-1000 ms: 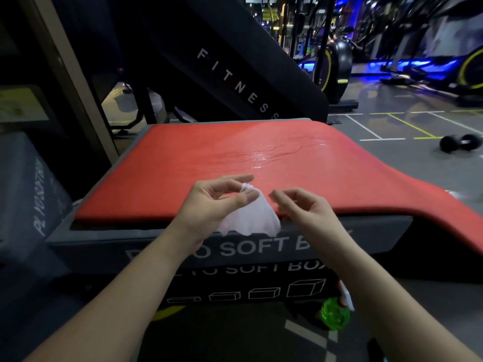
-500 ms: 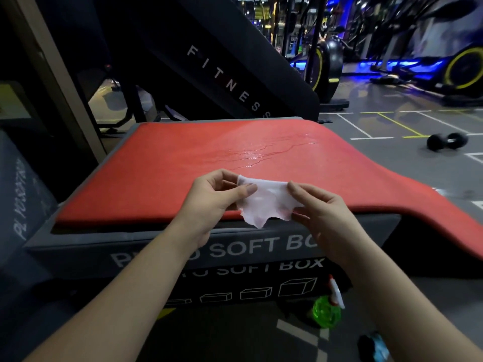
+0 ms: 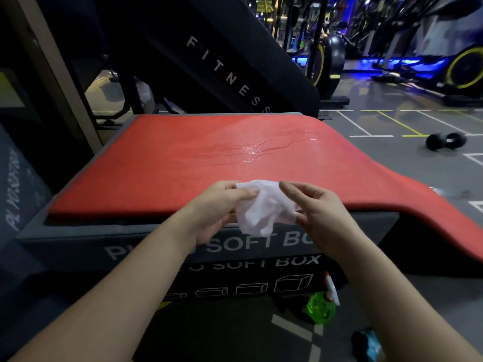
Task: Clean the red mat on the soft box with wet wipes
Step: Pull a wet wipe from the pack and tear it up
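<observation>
**Head view.** The left hand [image 3: 217,205] and right hand [image 3: 321,212] hold one wet wipe [image 3: 264,207] between them in the air, just above the near edge of the red mat [image 3: 183,158]; each grip is a light pinch of thumb against fingers, the left on the wipe's upper left corner, the right on its right edge; this two-sided hold appears meant to spread the crumpled sheet before it meets the surface, and the wipe does not yet touch the mat. The wipe is white, thin and creased, and hangs slack toward the near face of the soft box [image 3: 78,231]. The mat lies flat on top of the box and covers nearly all of it; its right part overhangs and slopes down toward the floor; its surface is a fine-grained red, with a glossy wet patch [image 3: 248,151] and thin branching streaks right of centre, judged to be liquid awaiting wiping. A green spray bottle [image 3: 321,307] sits on the floor by the box's near right corner.
</observation>
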`<state>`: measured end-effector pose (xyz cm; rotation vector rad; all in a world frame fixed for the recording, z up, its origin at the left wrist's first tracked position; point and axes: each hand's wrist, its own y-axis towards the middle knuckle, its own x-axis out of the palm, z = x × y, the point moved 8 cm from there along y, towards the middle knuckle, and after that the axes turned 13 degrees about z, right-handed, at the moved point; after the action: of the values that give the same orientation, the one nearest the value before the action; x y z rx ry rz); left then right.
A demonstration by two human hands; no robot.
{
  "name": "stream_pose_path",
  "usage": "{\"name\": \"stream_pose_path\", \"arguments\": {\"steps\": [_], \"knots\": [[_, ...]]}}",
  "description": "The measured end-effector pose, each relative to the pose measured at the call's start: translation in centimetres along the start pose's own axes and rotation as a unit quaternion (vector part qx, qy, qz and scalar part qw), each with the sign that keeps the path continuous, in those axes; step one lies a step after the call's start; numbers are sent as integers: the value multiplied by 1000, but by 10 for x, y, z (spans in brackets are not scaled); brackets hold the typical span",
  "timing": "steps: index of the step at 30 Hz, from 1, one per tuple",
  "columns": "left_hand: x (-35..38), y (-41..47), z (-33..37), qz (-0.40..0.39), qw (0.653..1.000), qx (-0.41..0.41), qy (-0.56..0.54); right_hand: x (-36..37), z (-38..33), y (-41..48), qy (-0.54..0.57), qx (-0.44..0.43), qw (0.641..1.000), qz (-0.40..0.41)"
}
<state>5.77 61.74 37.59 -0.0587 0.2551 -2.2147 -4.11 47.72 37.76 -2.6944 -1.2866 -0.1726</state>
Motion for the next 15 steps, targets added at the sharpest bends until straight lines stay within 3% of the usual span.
{"name": "stream_pose_path", "arguments": {"steps": [2,5,8,11,15], "knots": [[-6,1,-2,16,1000,-17,-14,5,7,-2,-5,32,999,-37],[-8,-4,-6,-9,999,-36,-17,3,11,-3,10,57,998,-29],[-7,-10,-11,-40,998,-38,-17,2,16,-5,-58,68,995,-42],[-10,-14,-12,-55,997,-39,-31,2,14,-6,-95,34,994,-30],[-21,-12,1,-35,995,6,-89,4,-10,-7,-8,-46,997,-53]]}}
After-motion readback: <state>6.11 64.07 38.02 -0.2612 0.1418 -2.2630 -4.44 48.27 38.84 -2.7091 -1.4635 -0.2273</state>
